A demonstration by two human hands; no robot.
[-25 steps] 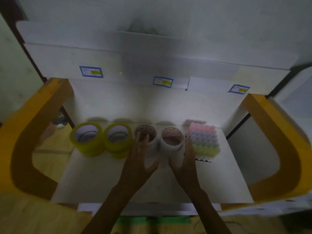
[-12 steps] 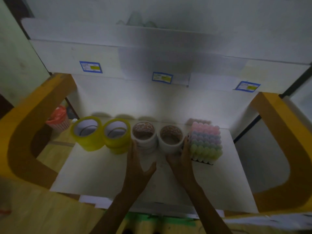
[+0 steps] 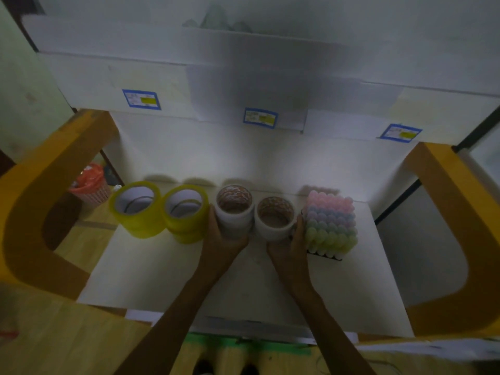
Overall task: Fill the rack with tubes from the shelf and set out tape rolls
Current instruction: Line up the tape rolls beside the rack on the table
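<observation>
White board forms the low table [image 3: 167, 272] in a dim, soft-focus view from above, and five things stand in a row along its far edge. From the left: two stacks of yellow tape rolls [image 3: 136, 212] [image 3: 186, 213], touching each other; then two stacks of white tape rolls with brown cores [image 3: 234, 212] [image 3: 274, 220]; then a rack [image 3: 331, 226] packed with tubes whose rounded caps run in bands of pink, blue-violet and pale green. Only a dark sliver of the rack's base shows under the tubes. The left hand [image 3: 220, 239] cups the left white stack, fingers wrapped round its left side next to the yellow roll and thumb at its near face. The right hand [image 3: 292, 244] cups the right white stack from its right side, the fingers slipping into the narrow gap beside the rack; the fingertips there are hidden. How many rolls make up each stack is hard to tell in the blur. Above, a white shelf front [image 3: 243, 77] carries three blue-edged labels [image 3: 141, 99] [image 3: 260, 118] [image 3: 400, 133], their print unreadable. Yellow curved frames [image 3: 29, 217] [image 3: 460, 212] flank the table, and an orange basket [image 3: 90, 182] stands on the floor at left, partly cut off by the frame.
</observation>
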